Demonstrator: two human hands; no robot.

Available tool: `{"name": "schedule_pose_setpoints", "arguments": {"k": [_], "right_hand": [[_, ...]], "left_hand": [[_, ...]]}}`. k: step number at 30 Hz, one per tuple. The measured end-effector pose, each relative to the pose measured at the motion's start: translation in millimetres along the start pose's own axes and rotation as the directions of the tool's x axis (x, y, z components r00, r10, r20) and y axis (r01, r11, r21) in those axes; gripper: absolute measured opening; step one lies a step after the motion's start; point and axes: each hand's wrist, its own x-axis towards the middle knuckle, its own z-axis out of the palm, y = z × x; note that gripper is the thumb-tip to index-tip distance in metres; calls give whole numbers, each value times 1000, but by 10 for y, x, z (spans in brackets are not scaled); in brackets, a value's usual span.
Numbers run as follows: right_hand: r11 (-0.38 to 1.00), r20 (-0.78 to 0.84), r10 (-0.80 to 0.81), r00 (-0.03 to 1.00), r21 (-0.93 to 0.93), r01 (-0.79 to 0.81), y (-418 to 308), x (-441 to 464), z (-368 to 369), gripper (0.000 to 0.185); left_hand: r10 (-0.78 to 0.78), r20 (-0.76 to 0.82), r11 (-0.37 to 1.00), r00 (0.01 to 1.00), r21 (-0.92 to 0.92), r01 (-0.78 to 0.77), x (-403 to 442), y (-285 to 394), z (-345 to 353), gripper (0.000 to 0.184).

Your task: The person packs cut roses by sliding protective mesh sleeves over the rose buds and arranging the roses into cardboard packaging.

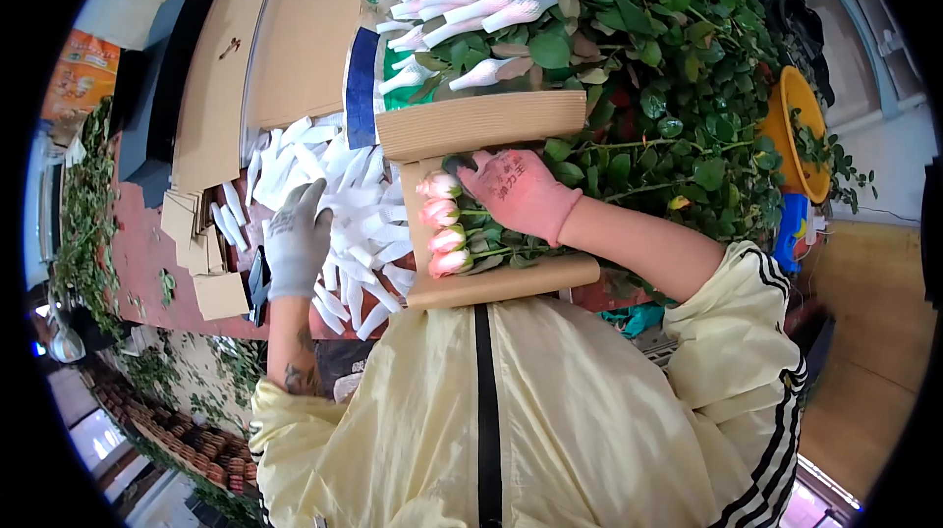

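Several pink roses lie in a column on a brown cardboard wrap, with their stems pointing right. The wrap's far side is corrugated and stands raised; its near edge is curled up. My right hand, in a pink glove, is over the stems by the top roses, its fingers closed around something dark that I cannot make out. My left hand, in a white-grey glove, is left of the wrap over a pile of white foam net sleeves. Its fingers are partly spread, and nothing shows in them.
Netted flower heads and leafy stems fill the back and right. Large cardboard sheets and a black box stand back left. Small cardboard pieces lie left. A yellow basin is at the right.
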Motion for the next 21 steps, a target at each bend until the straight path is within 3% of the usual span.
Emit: {"name": "schedule_pose_setpoints", "arguments": {"k": [1,2,3,4,5,6,8,10,12,13,14,18,20,21], "right_hand": [[1000,-44,-6,999,-1,6,4,16,56,30],[1000,-46,-16,999,-1,16,2,26,95,30],[1000,-42,0,999,17,0,4,37,111,31],[999,-37,14,999,32,-12,8,48,105,31],[996,-33,39,999,82,-36,3,29,77,33],[998,-38,21,999,68,-18,13,21,77,33],[1000,-96,-8,995,26,10,45,11,146,38],[1000,-75,-8,997,30,10,88,37,122,40],[987,-61,56,997,156,-46,122,56,72,39],[992,-234,28,972,127,2,121,37,204,39],[993,-236,14,972,120,15,131,22,303,39],[998,-176,-30,984,53,40,102,-5,307,44],[995,-447,-96,889,-17,98,153,-13,486,44],[997,-350,-65,935,14,75,128,-11,394,45]], "left_hand": [[20,60,999,998,-29,-18,-18,109,-152,36],[113,60,973,992,-211,-98,-87,174,-129,35],[161,168,947,973,-305,-104,-127,531,-298,34],[402,31,845,915,-398,-358,-162,723,-313,33],[367,298,908,881,-320,-270,-121,1023,-507,36],[475,173,850,863,-344,-399,-172,978,-261,42],[413,347,886,842,-367,-284,-161,1060,-168,45],[379,389,904,840,-348,-246,-130,1079,-207,44],[338,439,923,832,-328,-202,-140,1078,-221,43],[348,457,922,819,-327,-210,-147,1068,-204,41],[357,473,920,806,-326,-216,-152,1052,-184,39],[419,353,880,837,-385,-278,-205,979,-85,37],[420,316,874,851,-392,-286,-223,982,-93,31],[403,312,878,860,-396,-268,-214,978,-112,31]]}}
